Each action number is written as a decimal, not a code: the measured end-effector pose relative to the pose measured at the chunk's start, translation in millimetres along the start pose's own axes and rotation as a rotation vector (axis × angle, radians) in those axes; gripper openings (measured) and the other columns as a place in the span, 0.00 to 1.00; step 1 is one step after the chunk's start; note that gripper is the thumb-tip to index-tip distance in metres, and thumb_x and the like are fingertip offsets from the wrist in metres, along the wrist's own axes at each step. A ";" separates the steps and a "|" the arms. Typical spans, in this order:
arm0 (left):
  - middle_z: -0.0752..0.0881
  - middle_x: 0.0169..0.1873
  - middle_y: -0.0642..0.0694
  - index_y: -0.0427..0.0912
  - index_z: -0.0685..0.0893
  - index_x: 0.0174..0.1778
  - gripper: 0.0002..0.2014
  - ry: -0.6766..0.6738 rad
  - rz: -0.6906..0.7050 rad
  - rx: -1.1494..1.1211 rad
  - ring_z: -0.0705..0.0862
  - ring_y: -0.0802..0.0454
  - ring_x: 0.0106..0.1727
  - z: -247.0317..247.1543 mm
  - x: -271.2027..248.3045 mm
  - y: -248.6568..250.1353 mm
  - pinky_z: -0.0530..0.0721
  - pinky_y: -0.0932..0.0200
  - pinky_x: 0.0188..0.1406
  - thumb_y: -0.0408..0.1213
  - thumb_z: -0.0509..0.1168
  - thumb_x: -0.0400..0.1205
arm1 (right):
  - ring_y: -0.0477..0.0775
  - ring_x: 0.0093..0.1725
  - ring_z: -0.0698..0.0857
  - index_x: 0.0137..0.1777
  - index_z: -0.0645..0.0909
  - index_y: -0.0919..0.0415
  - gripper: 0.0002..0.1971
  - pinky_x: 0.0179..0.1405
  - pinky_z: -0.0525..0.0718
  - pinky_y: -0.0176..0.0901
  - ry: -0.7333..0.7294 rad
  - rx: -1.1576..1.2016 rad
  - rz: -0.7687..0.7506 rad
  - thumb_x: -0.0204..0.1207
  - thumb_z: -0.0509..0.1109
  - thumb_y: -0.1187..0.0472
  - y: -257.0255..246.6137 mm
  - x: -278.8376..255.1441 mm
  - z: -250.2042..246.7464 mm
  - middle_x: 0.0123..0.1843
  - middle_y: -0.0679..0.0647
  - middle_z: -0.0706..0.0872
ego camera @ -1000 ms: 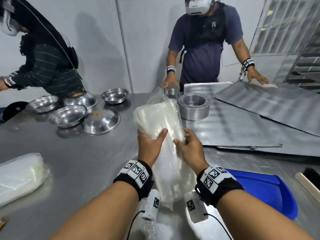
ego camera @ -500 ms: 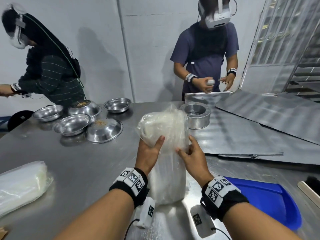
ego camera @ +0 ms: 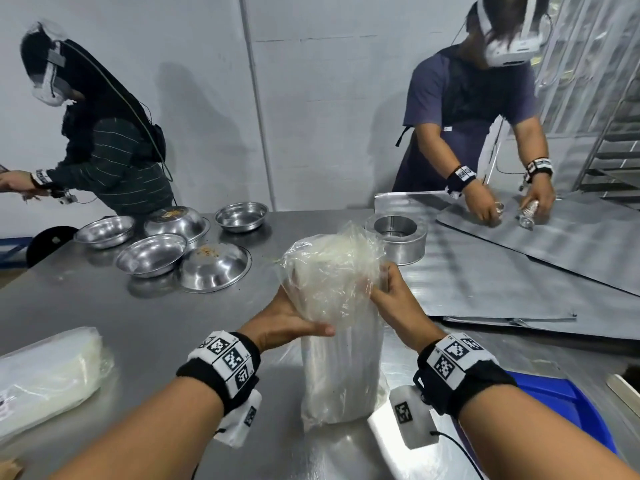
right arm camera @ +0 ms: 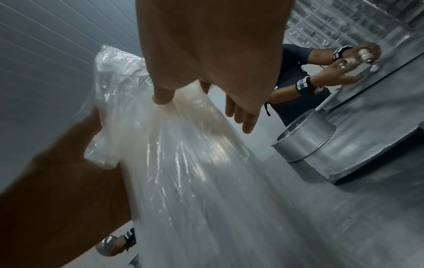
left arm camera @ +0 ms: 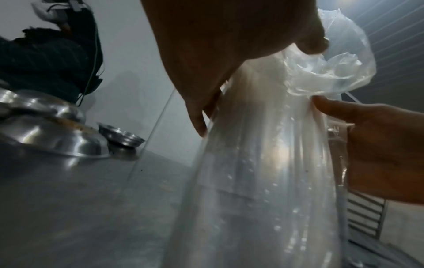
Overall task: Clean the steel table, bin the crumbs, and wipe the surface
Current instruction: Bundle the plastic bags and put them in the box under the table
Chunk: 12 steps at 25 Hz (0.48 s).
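A clear plastic bag of whitish sheets [ego camera: 341, 368] stands upright on the steel table [ego camera: 156, 323] in front of me. My left hand [ego camera: 294, 323] wraps its crumpled top from the left, thumb across the front. My right hand [ego camera: 391, 299] pinches the top from the right. In the left wrist view the bag [left arm camera: 263, 181] rises between the left hand [left arm camera: 218, 54] and the right hand [left arm camera: 378, 145]. The right wrist view shows my right thumb pressed on the bag [right arm camera: 206, 181]. Brown crumbs [ego camera: 211, 251] lie on an upturned steel bowl at the back left.
Several steel bowls [ego camera: 152, 254] sit at the back left, a round tin [ego camera: 396, 239] behind the bag, and metal sheets [ego camera: 519, 271] to the right. A blue dustpan [ego camera: 561, 403] lies near right, a second plastic pack [ego camera: 45, 375] near left. Two people work at the far edge.
The bag has gone from leaning away to standing upright on the table. Both hands have shifted up to its top, which is now bunched together.
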<state>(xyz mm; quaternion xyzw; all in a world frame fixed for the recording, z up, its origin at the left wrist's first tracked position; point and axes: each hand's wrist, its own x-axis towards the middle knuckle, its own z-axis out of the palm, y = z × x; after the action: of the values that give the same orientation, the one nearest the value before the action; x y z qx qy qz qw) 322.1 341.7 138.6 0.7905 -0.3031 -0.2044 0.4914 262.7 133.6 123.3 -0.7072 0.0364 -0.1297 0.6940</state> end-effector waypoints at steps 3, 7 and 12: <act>0.54 0.78 0.60 0.51 0.32 0.84 0.69 -0.076 -0.100 0.317 0.53 0.59 0.81 -17.6 1.1 -6.9 0.51 0.62 0.77 0.49 0.83 0.64 | 0.51 0.54 0.86 0.55 0.73 0.49 0.20 0.62 0.84 0.62 -0.002 -0.029 0.006 0.71 0.76 0.44 -6.0 5.5 -0.6 0.55 0.58 0.85; 0.69 0.78 0.56 0.50 0.55 0.84 0.57 0.005 -0.084 0.051 0.73 0.58 0.75 -32.8 14.4 -7.4 0.61 0.51 0.81 0.53 0.83 0.64 | 0.50 0.54 0.87 0.60 0.74 0.52 0.16 0.55 0.88 0.52 0.002 0.033 -0.018 0.76 0.74 0.53 -10.0 9.7 -0.7 0.55 0.54 0.87; 0.84 0.54 0.55 0.61 0.75 0.62 0.17 0.372 0.059 -0.400 0.85 0.56 0.56 -25.8 25.1 19.2 0.84 0.63 0.47 0.48 0.68 0.78 | 0.50 0.64 0.85 0.71 0.76 0.51 0.28 0.63 0.82 0.48 -0.011 0.097 -0.101 0.73 0.75 0.45 -19.4 14.4 -4.3 0.64 0.50 0.87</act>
<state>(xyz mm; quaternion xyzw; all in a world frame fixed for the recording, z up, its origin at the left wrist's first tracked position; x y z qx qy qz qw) 351.2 335.1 166.4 0.6926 -0.1842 -0.0971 0.6907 273.1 126.8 144.4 -0.6742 -0.0092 -0.1624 0.7204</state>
